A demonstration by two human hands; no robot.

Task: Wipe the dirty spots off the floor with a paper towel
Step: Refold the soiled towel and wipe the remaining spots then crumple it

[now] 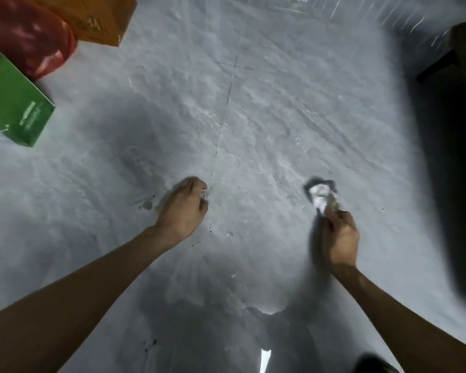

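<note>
The green cardboard box [16, 109] is cut off at the left edge. The rough pale grey floor [253, 117] has dark spots [147, 204] beside my left hand [183, 208]. Its fingers are curled, perhaps round a scrap; I cannot tell. My right hand [340, 235] grips the crumpled, soiled white paper towel [320, 193] in its fingers, out in front of it.

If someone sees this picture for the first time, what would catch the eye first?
Most likely the crumpled paper towel gripped by the right hand at lower right, against the grey floor. Then the bright colours at upper left: a green box, a red bag and an orange box. Small dark spots lie beside the left hand.
</note>
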